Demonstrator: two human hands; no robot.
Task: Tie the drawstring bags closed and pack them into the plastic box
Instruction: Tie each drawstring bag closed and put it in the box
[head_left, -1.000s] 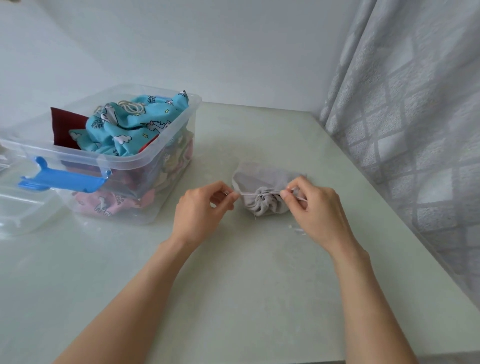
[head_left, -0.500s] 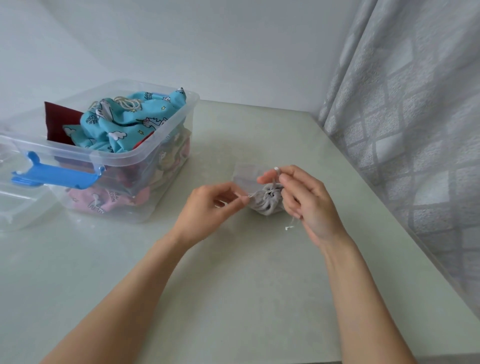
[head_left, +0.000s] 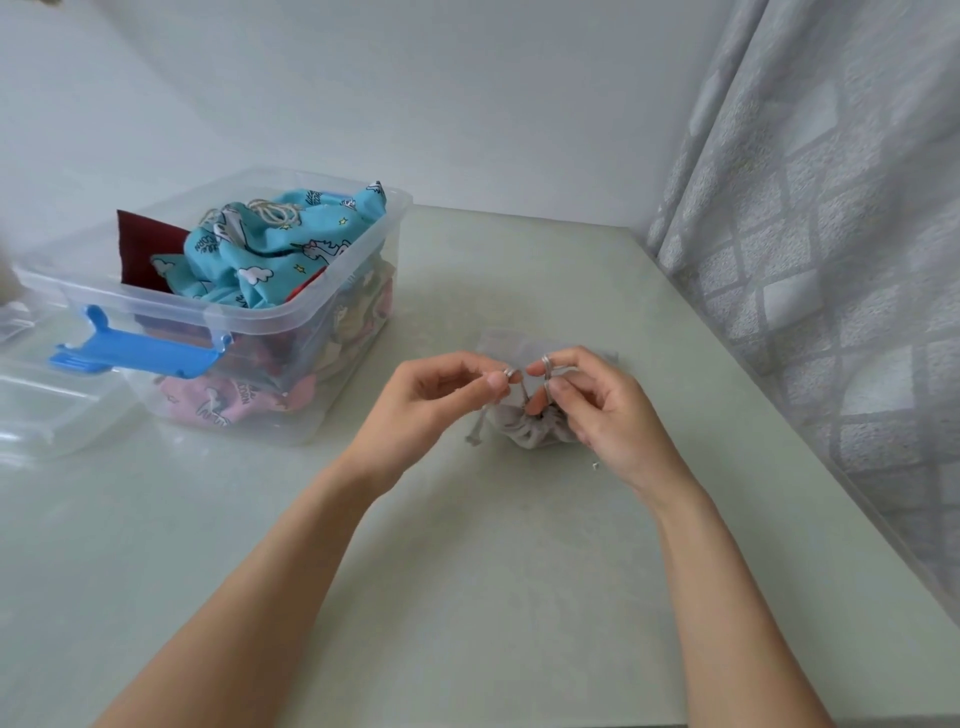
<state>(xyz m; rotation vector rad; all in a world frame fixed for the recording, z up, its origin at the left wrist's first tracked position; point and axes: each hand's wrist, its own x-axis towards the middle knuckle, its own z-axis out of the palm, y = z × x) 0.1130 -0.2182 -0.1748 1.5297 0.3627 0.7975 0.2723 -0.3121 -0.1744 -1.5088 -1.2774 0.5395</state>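
While both hands work the cord: scene as follows.
Surroundings: clear plastic box (head_left: 332, 291) left on the pale green table (head_left: 467, 597), blue latch handle (head_left: 140, 356) on its near end; clear lid (head_left: 47, 410) beside it at the left edge; grey patterned curtain (head_left: 831, 260) along the right.
Box contents: blue unicorn-print bag (head_left: 270, 260) on top, dark red fabric (head_left: 140, 249) behind, pink bag (head_left: 218, 405) at the bottom.
Task item: grey drawstring bag (head_left: 530, 428) on the table, right of the box, mouth puckered, soft cloth.
Obstruction: fingers cover the bag's top.
Left hand (head_left: 441, 395): pinched on the drawstring (head_left: 523, 389).
Right hand (head_left: 597, 405): cord looped round the index finger, pinching it.
Change: 0.5 s ago the hands were lower on the bag; now lifted, cord raised between them.
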